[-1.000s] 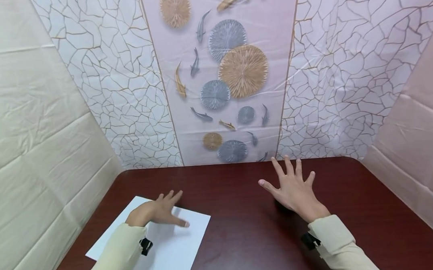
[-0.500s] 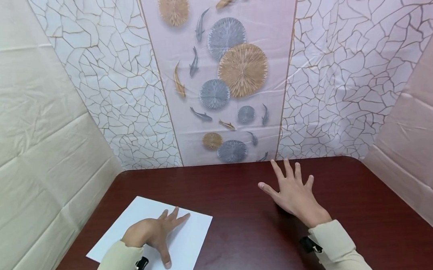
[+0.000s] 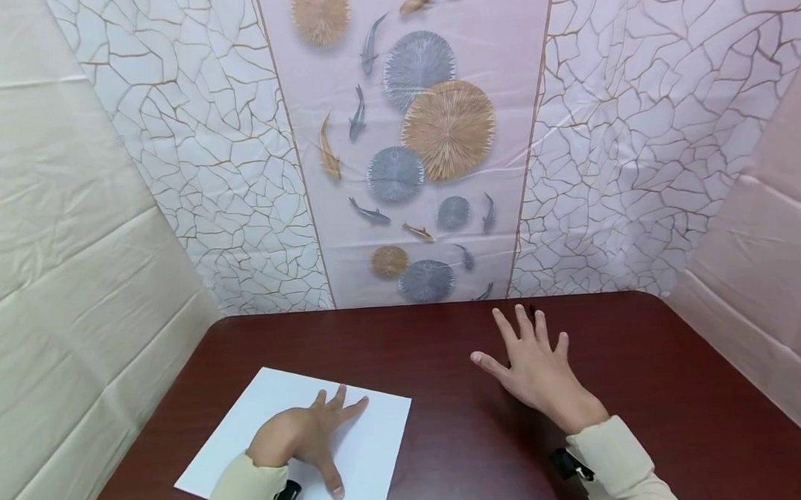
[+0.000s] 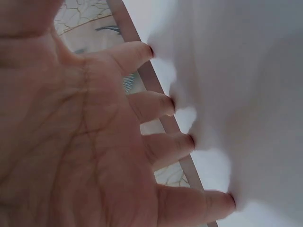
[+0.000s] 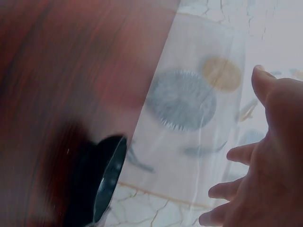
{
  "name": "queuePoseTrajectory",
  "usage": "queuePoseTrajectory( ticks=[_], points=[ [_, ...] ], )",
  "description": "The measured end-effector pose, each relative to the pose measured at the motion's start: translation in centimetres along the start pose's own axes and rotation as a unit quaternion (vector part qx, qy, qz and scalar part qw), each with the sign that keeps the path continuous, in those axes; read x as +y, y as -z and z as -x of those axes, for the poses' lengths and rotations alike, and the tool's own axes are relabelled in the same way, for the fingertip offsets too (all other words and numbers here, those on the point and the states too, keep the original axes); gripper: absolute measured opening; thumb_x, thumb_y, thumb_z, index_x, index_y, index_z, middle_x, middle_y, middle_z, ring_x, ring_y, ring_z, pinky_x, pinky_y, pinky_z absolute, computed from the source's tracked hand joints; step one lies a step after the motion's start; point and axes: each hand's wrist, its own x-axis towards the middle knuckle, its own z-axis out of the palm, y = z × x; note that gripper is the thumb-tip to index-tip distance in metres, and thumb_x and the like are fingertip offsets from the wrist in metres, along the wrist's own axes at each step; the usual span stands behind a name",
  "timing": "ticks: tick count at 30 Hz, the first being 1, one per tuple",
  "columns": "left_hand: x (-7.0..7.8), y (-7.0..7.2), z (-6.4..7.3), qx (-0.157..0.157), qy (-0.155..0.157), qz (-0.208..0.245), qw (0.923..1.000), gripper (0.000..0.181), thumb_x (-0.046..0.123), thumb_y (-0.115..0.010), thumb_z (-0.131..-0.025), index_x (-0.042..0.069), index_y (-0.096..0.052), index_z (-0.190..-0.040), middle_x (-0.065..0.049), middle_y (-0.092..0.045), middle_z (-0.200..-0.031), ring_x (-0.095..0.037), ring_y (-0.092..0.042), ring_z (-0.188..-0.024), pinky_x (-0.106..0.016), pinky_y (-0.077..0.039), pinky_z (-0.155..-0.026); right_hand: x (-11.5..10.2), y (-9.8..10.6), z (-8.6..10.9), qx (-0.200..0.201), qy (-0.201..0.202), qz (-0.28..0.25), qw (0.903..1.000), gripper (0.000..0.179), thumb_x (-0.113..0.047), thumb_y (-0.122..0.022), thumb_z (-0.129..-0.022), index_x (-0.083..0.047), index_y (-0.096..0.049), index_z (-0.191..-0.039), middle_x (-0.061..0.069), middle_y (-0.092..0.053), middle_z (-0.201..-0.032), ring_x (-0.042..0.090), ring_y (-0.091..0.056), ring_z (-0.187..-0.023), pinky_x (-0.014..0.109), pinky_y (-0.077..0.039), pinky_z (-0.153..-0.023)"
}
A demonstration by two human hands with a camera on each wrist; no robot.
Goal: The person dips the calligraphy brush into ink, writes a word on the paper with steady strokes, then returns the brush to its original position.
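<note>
A sheet of white paper (image 3: 247, 421) lies flat and slanted on the left part of the table. My left hand (image 3: 308, 437) has its fingers spread over it, the thumb pointing toward me. In the left wrist view the fingertips of this left hand (image 4: 94, 127) touch the white paper (image 4: 265, 94). My right hand (image 3: 540, 374) hovers above the right half of the table, palm down, fingers spread, holding nothing. Below the right hand (image 5: 270, 161), the right wrist view shows a dark, glossy, bowl-like object (image 5: 97, 182) on the table; the hand mostly hides it in the head view.
The dark red-brown table (image 3: 443, 457) has rounded far corners. Behind it hangs a patterned cloth (image 3: 426, 226) with fish and round motifs. Plain cream cloth walls (image 3: 108, 307) flank both sides. Each wrist has a small black device (image 3: 289, 495) strapped under the sleeve.
My left hand has come down onto the paper, its thumb swinging toward me. Paper and hand have since slid to the right. My right hand has shifted slightly left and toward me, still spread.
</note>
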Motion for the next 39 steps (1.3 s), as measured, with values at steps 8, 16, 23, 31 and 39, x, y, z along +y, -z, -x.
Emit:
queuePoseTrajectory(
  ticks=[8, 16, 23, 31, 39],
  points=[
    [2.7, -0.5, -1.2, 0.004, 0.011, 0.002, 0.9999, 0.128, 0.046, -0.098, -0.049, 0.036, -0.03, -0.156, -0.01, -0.016, -0.165, -0.042, -0.014, -0.149, -0.067, -0.036, -0.1, -2.1, 0.4, 1.4, -0.016, 0.046, -0.02, 0.9986, 0.096, -0.07, -0.05, -0.091, -0.009, -0.021, -0.159, 0.026, -0.01, -0.162, 0.05, 0.001, -0.147, 0.071, -0.005, -0.11],
    [5.3, -1.0, -2.6, 0.013, 0.009, -0.023, 0.9996, 0.131, 0.056, -0.095, -0.049, 0.023, -0.028, -0.157, -0.012, -0.02, -0.164, -0.042, -0.019, -0.147, -0.064, -0.036, -0.103, -3.7, 0.1, 2.4, -0.101, 0.08, -0.047, 0.9906, 0.097, -0.063, -0.06, -0.09, -0.004, -0.022, -0.158, 0.024, -0.012, -0.162, 0.047, -0.002, -0.148, 0.065, -0.017, -0.112],
    [7.1, -0.9, -3.2, 0.035, 0.033, -0.033, 0.9983, 0.137, 0.063, -0.093, -0.046, 0.006, -0.032, -0.154, -0.012, -0.026, -0.162, -0.041, -0.024, -0.146, -0.059, -0.037, -0.106, -5.3, -1.2, 3.1, -0.192, 0.098, -0.067, 0.9742, 0.096, -0.055, -0.069, -0.088, -0.003, -0.027, -0.156, 0.02, -0.015, -0.163, 0.041, -0.006, -0.149, 0.059, -0.025, -0.112],
    [8.9, -1.0, -3.5, 0.055, 0.032, -0.057, 0.9963, 0.129, 0.068, -0.087, -0.054, 0.003, -0.035, -0.153, -0.014, -0.03, -0.16, -0.041, -0.029, -0.144, -0.053, -0.04, -0.105, -5.8, -2.5, 3.6, -0.271, 0.096, -0.02, 0.9576, 0.092, -0.046, -0.079, -0.082, 0.0, -0.037, -0.151, 0.021, -0.024, -0.16, 0.041, -0.015, -0.149, 0.053, -0.03, -0.112],
    [9.6, -1.5, -3.7, 0.095, 0.024, -0.078, 0.9921, 0.099, 0.063, -0.076, -0.075, 0.005, -0.044, -0.149, -0.014, -0.04, -0.154, -0.037, -0.04, -0.139, -0.05, -0.042, -0.104, -6.2, -3.1, 4.1, -0.275, 0.105, 0.004, 0.9556, 0.096, -0.049, -0.083, -0.076, 0.0, -0.042, -0.148, 0.022, -0.031, -0.157, 0.041, -0.022, -0.147, 0.051, -0.029, -0.113]
  ],
)
